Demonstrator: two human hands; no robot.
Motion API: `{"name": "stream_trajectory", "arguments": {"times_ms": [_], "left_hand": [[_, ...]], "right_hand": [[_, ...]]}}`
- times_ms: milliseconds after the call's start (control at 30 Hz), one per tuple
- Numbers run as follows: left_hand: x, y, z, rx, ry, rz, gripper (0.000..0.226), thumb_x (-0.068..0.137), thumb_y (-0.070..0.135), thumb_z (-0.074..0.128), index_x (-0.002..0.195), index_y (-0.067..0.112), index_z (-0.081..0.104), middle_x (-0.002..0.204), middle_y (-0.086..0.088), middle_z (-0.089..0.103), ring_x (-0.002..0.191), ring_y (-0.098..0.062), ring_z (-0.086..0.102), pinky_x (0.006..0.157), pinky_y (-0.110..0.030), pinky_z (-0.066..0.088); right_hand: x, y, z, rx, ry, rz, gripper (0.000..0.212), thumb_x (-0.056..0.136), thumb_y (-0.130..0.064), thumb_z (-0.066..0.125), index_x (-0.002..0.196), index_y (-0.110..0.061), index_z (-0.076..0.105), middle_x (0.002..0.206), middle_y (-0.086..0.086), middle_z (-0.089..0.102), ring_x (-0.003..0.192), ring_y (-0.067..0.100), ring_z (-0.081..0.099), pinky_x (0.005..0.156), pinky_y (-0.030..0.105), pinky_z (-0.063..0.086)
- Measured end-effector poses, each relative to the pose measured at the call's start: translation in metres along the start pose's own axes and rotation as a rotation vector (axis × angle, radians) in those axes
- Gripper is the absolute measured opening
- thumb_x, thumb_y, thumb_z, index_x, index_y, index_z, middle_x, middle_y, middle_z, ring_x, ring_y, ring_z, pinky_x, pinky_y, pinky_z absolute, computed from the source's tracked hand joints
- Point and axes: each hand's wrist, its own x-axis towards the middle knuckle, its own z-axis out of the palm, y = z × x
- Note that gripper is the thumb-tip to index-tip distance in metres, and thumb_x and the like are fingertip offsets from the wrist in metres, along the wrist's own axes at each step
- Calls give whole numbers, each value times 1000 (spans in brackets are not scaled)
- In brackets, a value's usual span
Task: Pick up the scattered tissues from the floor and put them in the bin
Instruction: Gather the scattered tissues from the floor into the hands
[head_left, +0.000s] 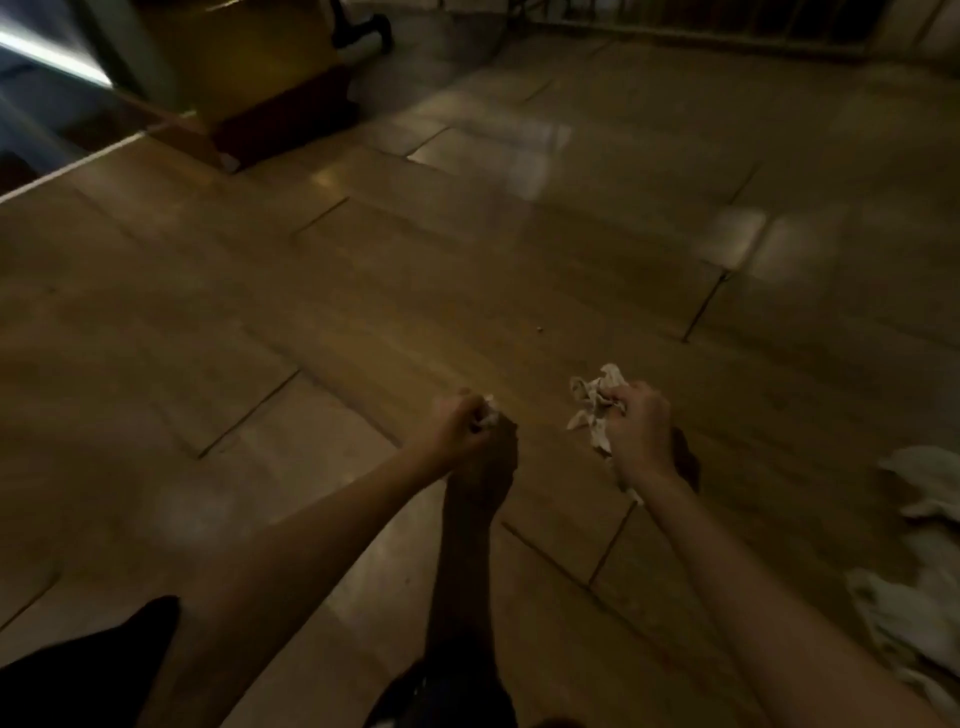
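Both my arms reach forward over a dim tiled floor (363, 291). My right hand (641, 431) is closed on a bunch of crumpled white tissues (592, 400) that stick out to its left and below. My left hand (465, 421) is a fist around a small white tissue (488, 413), of which only a scrap shows. More pale crumpled tissues (919, 597) lie on the floor at the right edge. No bin is in view.
A dark low piece of furniture (280, 119) stands at the back left beside a bright doorway strip. A railing (701, 26) runs along the far top edge. A tiny crumb (540, 328) lies on the tiles ahead. My dark-clothed legs show at the bottom.
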Motion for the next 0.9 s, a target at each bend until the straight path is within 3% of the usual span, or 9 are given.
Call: {"name": "stream_trajectory", "arguments": {"times_ms": [67, 267, 400, 567, 733, 900], "left_hand": [[50, 13, 1, 31, -2, 82, 14, 75, 10, 65, 67, 6, 54, 71, -4, 45, 62, -17, 44, 49, -21, 24], [154, 11, 13, 129, -117, 188, 13, 77, 13, 63, 78, 1, 60, 89, -21, 61, 80, -37, 59, 63, -35, 41], [187, 9, 29, 117, -122, 146, 16, 81, 13, 59, 88, -1, 61, 93, -23, 66, 86, -38, 61, 70, -40, 48], [191, 20, 51, 149, -127, 231, 12, 82, 5, 54, 82, -6, 59, 83, -27, 65, 80, -41, 61, 64, -43, 47], [170, 106, 86, 76, -281, 421, 17, 83, 13, 57, 72, 0, 58, 70, -19, 59, 72, -35, 61, 57, -32, 36], [127, 230, 130, 19, -435, 731, 32, 83, 13, 57, 55, 12, 39, 55, -6, 44, 50, -17, 42, 50, -28, 27]], "right_hand": [[13, 15, -18, -25, 42, 45, 32, 81, 11, 48, 103, 0, 68, 101, 23, 64, 98, 36, 52, 72, 27, 32], [30, 48, -49, -85, 158, 156, 31, 82, 13, 50, 103, 1, 69, 107, 24, 65, 101, 36, 56, 71, 23, 32], [18, 67, -53, -169, 175, 229, 31, 83, 11, 51, 104, -2, 69, 108, 22, 65, 104, 35, 55, 82, 32, 43], [-2, 81, -65, -203, 163, 322, 32, 85, 9, 49, 105, -5, 69, 111, 22, 64, 106, 36, 54, 80, 33, 43], [-21, 90, -90, -151, 269, 367, 28, 84, 7, 54, 104, -5, 70, 108, 20, 66, 105, 34, 55, 81, 31, 43], [-55, 123, -156, -179, 409, 434, 29, 84, 10, 53, 105, -1, 68, 110, 22, 64, 106, 36, 56, 84, 36, 47]]}}
